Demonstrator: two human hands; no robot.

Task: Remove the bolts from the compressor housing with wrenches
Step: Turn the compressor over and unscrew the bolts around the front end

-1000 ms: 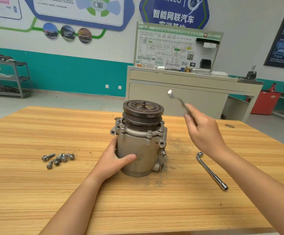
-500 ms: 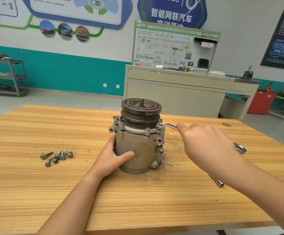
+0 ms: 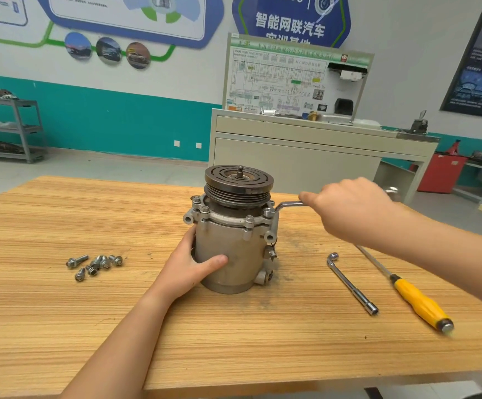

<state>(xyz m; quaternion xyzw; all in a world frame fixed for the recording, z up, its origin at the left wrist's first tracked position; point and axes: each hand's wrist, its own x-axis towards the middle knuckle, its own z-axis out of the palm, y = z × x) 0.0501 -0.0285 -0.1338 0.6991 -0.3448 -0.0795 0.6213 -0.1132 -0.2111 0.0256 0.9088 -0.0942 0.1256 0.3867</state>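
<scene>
Bolt-loosening looks to be the step in hand. The compressor housing point(image 3: 228, 254) stands upright mid-worktop point(image 3: 61, 312), with its pulley point(image 3: 238, 182) on top. The left hand point(image 3: 191, 266) wraps the body from its 8 o'clock side, thumb curled across the front, bracing it. The right hand point(image 3: 346, 208), fingers closed round the shaft of an offset wrench point(image 3: 287, 204), is at the housing's 3 o'clock. The wrench head meets a flange bolt point(image 3: 268, 212) there, though I cannot tell whether it is fully seated.

Loose bolts point(image 3: 96, 263) lie clustered at the housing's 9 o'clock, well apart from it, so part of the job seems done. Several more show around the flange. An L-shaped socket wrench point(image 3: 350, 283) and a yellow-handled screwdriver point(image 3: 418, 298) lie at 4 o'clock.

The next move, I judge, calls for a firm counter-hold on the body while the handle swings, minding the pulley rim just beside the wrench head.
</scene>
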